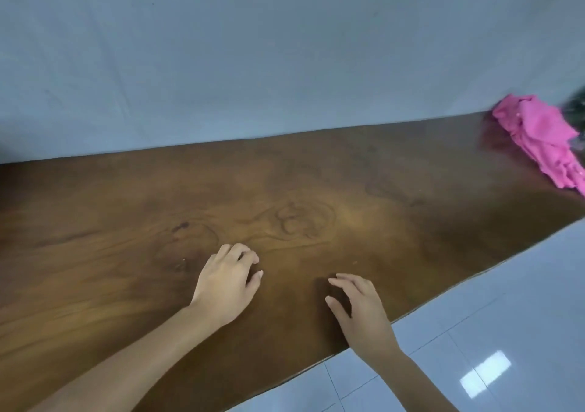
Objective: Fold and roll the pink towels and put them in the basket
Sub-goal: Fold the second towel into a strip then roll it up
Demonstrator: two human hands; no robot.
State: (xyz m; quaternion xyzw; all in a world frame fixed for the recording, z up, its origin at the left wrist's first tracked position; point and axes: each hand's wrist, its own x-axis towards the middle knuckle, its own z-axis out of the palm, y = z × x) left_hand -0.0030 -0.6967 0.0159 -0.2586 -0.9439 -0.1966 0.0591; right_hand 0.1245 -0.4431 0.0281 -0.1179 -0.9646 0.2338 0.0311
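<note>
A heap of crumpled pink towels (541, 141) lies at the far right end of the brown wooden table (126, 221), partly cut off by the frame edge. My left hand (226, 285) hovers over or rests on the table near its middle, fingers loosely curled, holding nothing. My right hand (359, 310) is beside it near the table's front edge, fingers relaxed and slightly spread, also holding nothing. Both hands are far from the towels. No basket is plainly in view.
A pale grey wall (253, 57) runs along the table's far edge. White glossy floor tiles (490, 332) lie to the right of the table's front edge. A dark blurred thing (574, 104) shows behind the towels at the right frame edge.
</note>
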